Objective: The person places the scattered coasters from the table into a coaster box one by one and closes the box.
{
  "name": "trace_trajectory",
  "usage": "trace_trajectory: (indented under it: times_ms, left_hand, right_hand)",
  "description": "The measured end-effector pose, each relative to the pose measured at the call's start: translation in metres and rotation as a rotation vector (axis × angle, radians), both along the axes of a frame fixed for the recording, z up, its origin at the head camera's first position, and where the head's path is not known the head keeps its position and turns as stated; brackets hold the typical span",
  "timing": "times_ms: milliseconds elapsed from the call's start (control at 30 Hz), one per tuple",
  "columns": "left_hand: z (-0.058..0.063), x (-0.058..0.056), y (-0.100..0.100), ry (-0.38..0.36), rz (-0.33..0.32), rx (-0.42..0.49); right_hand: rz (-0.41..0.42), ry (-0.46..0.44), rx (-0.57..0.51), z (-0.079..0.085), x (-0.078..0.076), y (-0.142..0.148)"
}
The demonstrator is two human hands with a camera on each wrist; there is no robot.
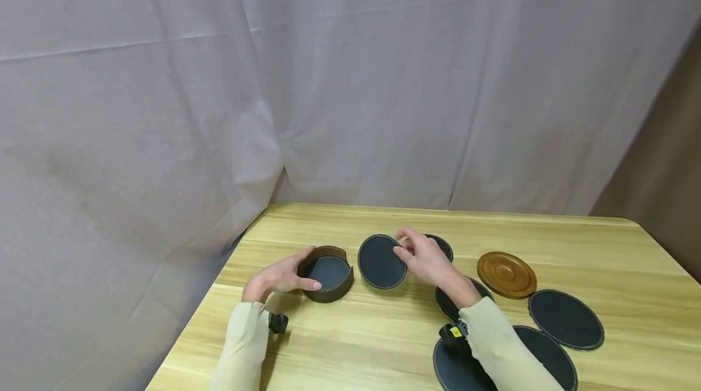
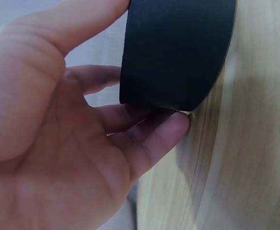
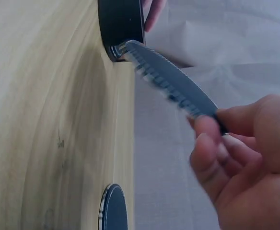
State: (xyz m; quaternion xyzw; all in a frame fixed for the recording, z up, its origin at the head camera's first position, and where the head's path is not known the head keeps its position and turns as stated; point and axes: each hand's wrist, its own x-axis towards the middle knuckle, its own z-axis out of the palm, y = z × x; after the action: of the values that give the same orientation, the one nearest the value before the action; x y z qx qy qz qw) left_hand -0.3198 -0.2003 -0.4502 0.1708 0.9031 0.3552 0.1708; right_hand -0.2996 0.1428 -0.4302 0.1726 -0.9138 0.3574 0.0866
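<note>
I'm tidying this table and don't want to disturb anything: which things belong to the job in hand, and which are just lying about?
In the job:
round holder, gripped by the left hand
dark coaster, pinched by the right hand
probably the other dark coasters, which look alike

Seemingly just lying about:
wooden dish, untouched

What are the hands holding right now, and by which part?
The right hand pinches a coaster by its edge, between thumb and fingers. The left hand grips the holder by its side.
</note>
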Motion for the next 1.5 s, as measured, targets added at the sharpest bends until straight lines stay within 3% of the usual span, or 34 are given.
trace_trajectory:
  times_ms: [200, 367, 567, 1100, 1500]
  left_hand:
    - [0.001, -0.002, 0.001, -0.005, -0.001, -0.013]
    - [0.000, -0.002, 0.000, 0.002, -0.002, -0.017]
    - [0.000, -0.002, 0.000, -0.002, -0.001, -0.006]
    - [0.002, -0.005, 0.003, 0.014, -0.043, 0.011]
    - [0.000, -0.005, 0.003, -0.011, -0.098, 0.080]
  right_hand:
    - [0.019, 0.001, -0.149, 0.000, 0.002, -0.006]
    - [0.052, -0.049, -0.284, 0.000, 0.001, -0.017]
    - [0.096, -0.080, -0.365, 0.003, -0.001, -0.034]
    - [0.069, -0.063, -0.394, 0.005, 0.003, -0.066]
    - [0.066, -0.114, -0.425, -0.006, 0.005, -0.084]
